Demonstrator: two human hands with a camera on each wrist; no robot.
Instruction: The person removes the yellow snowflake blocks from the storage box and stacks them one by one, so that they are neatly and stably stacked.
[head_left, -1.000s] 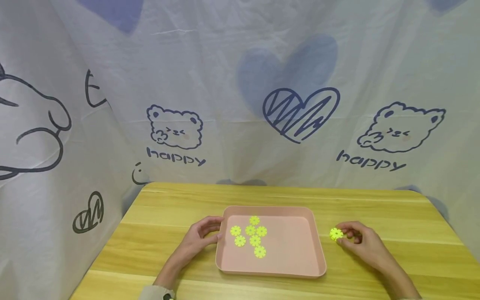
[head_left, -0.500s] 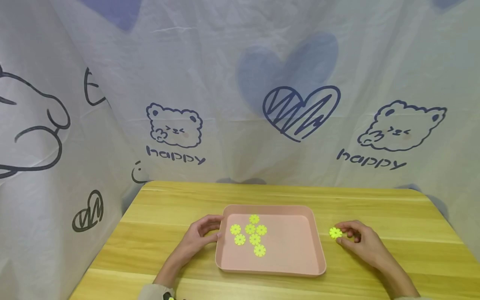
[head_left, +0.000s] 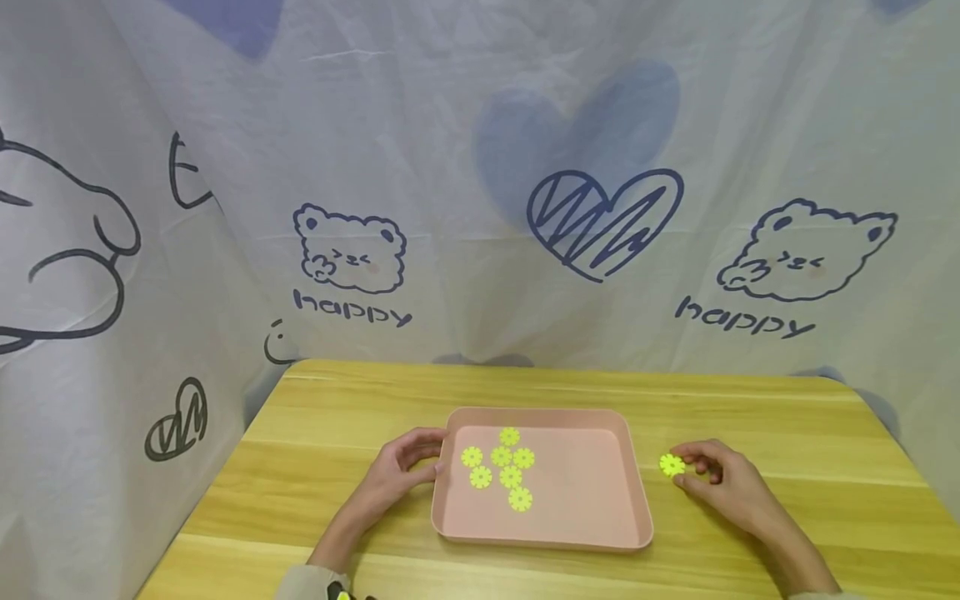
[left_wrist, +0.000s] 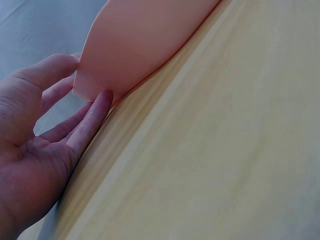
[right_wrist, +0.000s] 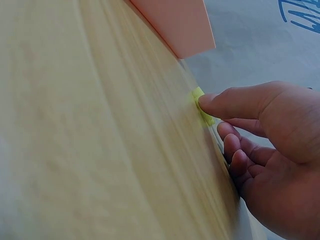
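Note:
Thumb and index finger of my right hand (head_left: 723, 483) pinch a yellow-green flower-shaped plastic disc (head_left: 671, 465), low over the table to the right of the tray. In the right wrist view the thumb lies across this notched disc (right_wrist: 196, 94) and covers much of it, while the other fingers curl beneath. A shallow pink rectangular tray (head_left: 585, 483) stands in the middle, holding several matching discs (head_left: 511, 477) that lie flat in its left half. My left hand (head_left: 397, 471) rests with loosely bent fingers against the tray's left side, its fingertips (left_wrist: 103, 98) at the outer wall.
The wood-grain table (head_left: 360, 392) has a rounded far edge with a white printed cloth (head_left: 465, 275) hanging behind it. More of this cloth (head_left: 217, 300) hangs along the left side. Bare tabletop lies between the tray and my right hand.

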